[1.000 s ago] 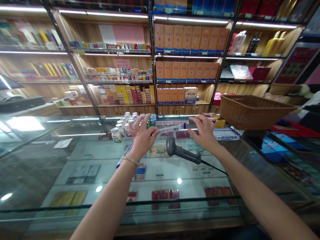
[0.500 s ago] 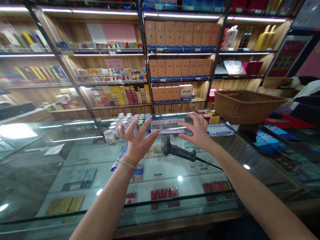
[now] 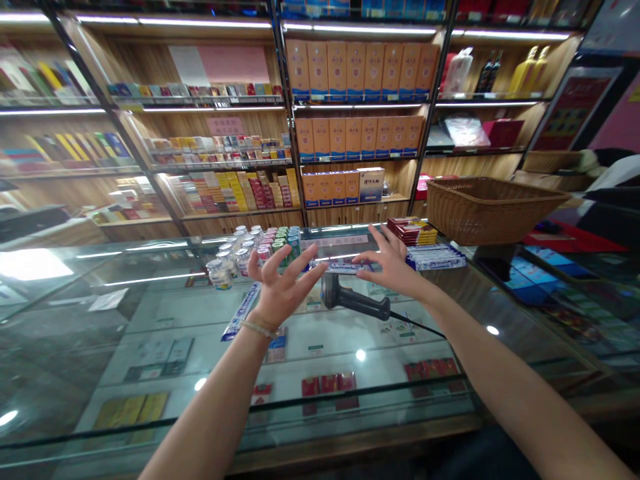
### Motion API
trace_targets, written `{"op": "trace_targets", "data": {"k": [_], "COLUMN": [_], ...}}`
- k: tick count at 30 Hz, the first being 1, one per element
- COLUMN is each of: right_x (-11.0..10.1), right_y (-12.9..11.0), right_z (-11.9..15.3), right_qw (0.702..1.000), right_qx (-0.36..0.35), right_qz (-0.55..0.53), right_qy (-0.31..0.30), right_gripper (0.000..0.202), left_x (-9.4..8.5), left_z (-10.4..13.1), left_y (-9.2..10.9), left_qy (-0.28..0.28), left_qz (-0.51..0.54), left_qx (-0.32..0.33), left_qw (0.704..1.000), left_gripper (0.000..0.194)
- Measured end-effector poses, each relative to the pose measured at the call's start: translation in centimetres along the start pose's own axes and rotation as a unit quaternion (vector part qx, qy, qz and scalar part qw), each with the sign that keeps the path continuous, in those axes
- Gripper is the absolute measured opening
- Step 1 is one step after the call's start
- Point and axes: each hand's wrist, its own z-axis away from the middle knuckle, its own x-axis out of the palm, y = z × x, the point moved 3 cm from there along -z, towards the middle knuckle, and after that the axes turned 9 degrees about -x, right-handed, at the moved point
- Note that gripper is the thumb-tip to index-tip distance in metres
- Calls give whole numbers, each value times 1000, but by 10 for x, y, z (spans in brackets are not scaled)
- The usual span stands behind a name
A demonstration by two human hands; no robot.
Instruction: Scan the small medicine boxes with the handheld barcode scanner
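My left hand hovers with fingers spread above the glass counter, holding nothing. Just behind it stand several small bottles with pale, pink and green lids. A blue-and-white packet lies by my left wrist. My right hand, also open and empty, is over the counter near a row of blue-and-white packets and a stack of red and yellow packets. Between and below my hands rests a black handheld barcode scanner with its cable running right. Another blue-and-white packet lies between my fingertips.
A wicker basket stands on the counter at the right. Shelves behind hold orange boxes and small cartons. Red packs show under the glass. A person's pale sleeve is at the far right edge.
My left hand has shifted slightly right and my right hand slightly left, so they are a little closer together. Both stay open; the scanner and packets appear unmoved.
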Motion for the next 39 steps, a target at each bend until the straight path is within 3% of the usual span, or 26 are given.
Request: {"op": "trace_targets", "data": {"k": [7, 12, 19, 28, 34, 39], "right_x": [0, -7, -14, -16, -34, -57], "right_y": [-3, -7, -15, -13, -1, 19], "right_z": [0, 1, 3, 2, -6, 5], "right_qw": [999, 995, 987, 981, 981, 977], "right_qx": [-16, -39, -49, -54, -51, -40], "right_qz": [20, 63, 124, 154, 168, 190], "right_qy": [20, 69, 94, 104, 85, 88], "right_gripper": [33, 27, 28, 27, 29, 31], "left_x": [0, -4, -6, -2, -1, 3], "left_z": [-3, -10, -18, -20, -31, -46], "left_y": [3, 10, 12, 15, 20, 43], "left_qy": [-26, -31, -44, -27, -23, -49], "left_qz": [-19, 12, 19, 28, 45, 78], "left_qx": [-23, -39, -64, -69, -75, -67], "left_qw": [999, 999, 997, 997, 996, 993], "left_gripper": [25, 20, 40, 23, 23, 27]}}
